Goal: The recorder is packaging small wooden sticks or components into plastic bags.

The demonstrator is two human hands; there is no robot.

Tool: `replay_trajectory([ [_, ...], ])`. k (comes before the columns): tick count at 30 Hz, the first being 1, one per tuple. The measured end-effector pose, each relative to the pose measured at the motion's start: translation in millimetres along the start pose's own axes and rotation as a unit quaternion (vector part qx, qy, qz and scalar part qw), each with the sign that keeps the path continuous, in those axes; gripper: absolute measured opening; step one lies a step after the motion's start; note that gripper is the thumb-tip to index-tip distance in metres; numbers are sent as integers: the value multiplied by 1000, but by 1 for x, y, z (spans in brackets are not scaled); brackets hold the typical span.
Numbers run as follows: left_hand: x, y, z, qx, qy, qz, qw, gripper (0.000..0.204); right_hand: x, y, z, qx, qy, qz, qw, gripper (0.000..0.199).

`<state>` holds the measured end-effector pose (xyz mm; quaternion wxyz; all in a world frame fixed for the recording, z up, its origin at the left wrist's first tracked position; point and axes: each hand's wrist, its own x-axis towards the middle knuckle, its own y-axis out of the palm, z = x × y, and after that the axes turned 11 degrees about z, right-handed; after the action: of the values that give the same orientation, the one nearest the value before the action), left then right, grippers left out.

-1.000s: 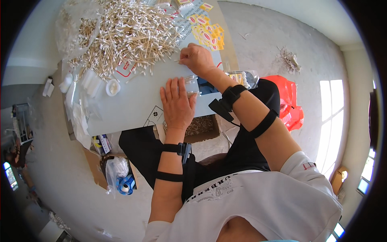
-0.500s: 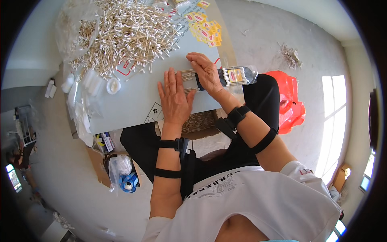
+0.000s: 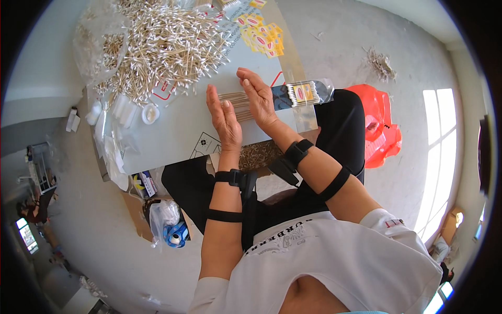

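Note:
A row of cotton swabs [image 3: 237,104] lies side by side on the table, its sticks running left to right. My left hand [image 3: 225,119] stands on edge at the left end of the row, fingers stretched out. My right hand [image 3: 260,99] is upright at the other end, with fingers straight and palm facing the swabs. Between the two palms the sticks show, while their tips are hidden by my hands. Just right of my right hand is a clear packet [image 3: 325,90] with white-tipped swabs and a yellow card, lying near the table's right edge.
A large heap of loose cotton swabs [image 3: 170,47] spreads over the far left, beside a plastic bag [image 3: 97,47]. Yellow cards [image 3: 265,39] lie at the far right of the table [image 3: 172,138]. A small round white container [image 3: 150,113] stands left. An open box [image 3: 259,155] sits below the front edge.
My left hand has turned from lying flat over the swabs to standing on edge at their left end. My right hand has shifted slightly left. The swabs now lie in a neater row.

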<state>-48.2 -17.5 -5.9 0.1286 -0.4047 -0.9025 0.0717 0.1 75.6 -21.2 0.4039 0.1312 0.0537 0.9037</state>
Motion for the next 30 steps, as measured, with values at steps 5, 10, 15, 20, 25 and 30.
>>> replay_trajectory([
  [5, 2, -9, -4, 9, 13, 24, 1000, 59, 5, -24, 0, -28, 26, 53, 998, 29],
  [10, -1, -24, -10, 428, 64, 174, 884, 72, -3, -42, 13, 14, 104, 48, 993, 29],
  [15, -8, -13, -10, 488, 16, 212, 846, 79, -10, -28, 21, -30, 44, 52, 997, 30],
  [20, -10, -11, -7, 482, 31, 198, 853, 76, 4, -27, 35, -260, 90, 93, 957, 19],
  [25, 0, -22, 7, 295, 51, 112, 947, 65, -12, -23, 18, -70, -4, -17, 997, 23],
  [30, 16, -15, 6, 43, 19, 28, 998, 56, -33, -5, 9, -35, -9, -37, 999, 27],
])
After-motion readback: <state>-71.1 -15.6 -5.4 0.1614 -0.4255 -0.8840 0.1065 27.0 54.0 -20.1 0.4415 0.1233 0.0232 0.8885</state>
